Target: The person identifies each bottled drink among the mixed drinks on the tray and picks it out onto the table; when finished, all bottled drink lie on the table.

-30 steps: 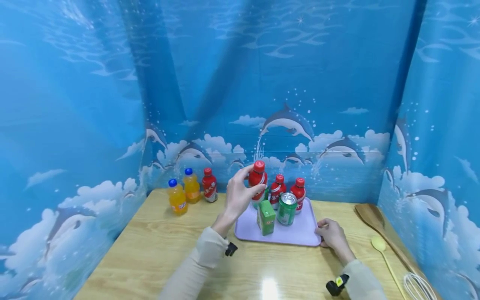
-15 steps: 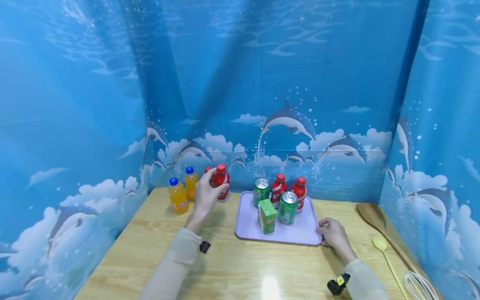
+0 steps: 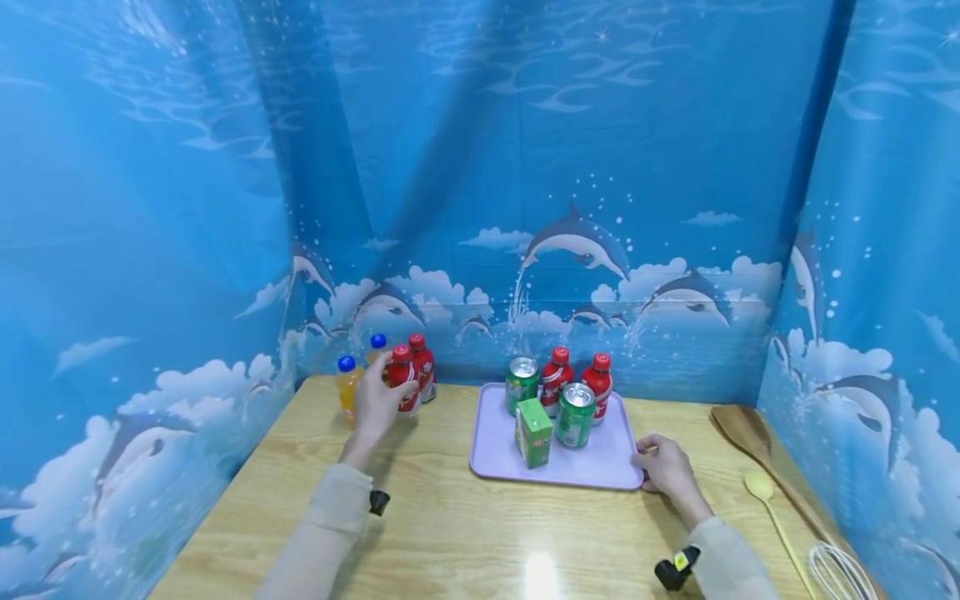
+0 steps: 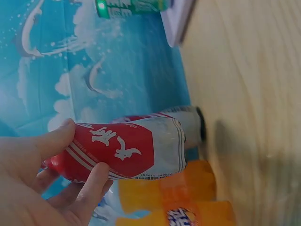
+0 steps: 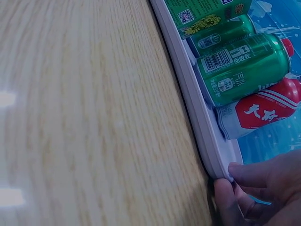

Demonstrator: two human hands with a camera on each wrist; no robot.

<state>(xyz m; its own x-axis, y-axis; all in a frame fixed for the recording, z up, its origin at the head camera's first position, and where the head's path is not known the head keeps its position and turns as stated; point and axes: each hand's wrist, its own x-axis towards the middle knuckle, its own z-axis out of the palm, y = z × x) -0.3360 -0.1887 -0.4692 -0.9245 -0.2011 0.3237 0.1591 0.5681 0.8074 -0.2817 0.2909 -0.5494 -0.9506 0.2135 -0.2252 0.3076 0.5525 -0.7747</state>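
Observation:
My left hand (image 3: 375,402) grips a red-capped plastic drink bottle (image 3: 403,375) upright at the table's back left. In the left wrist view its thumb and fingers wrap the red label of this bottle (image 4: 122,149); I cannot tell whether its base touches the table. A second red bottle (image 3: 425,371) stands just behind it. Two blue-capped orange soda bottles (image 3: 347,387) are partly hidden by the hand. My right hand (image 3: 666,467) pinches the right front corner of a lilac tray (image 3: 592,477). In the right wrist view, thumb and fingers hold the tray's rim (image 5: 200,127).
On the tray stand two green cans (image 3: 576,417), a green drink carton (image 3: 533,433) and two red bottles (image 3: 597,387). A wooden spatula (image 3: 750,437), a yellow spoon (image 3: 761,487) and a white whisk (image 3: 838,571) lie at the right. A blue dolphin curtain (image 3: 465,167) closes off the back.
My left hand has carried the red bottle leftward from over the tray to beside the other bottles, uncovering the rear green can. The right hand stays on the tray.

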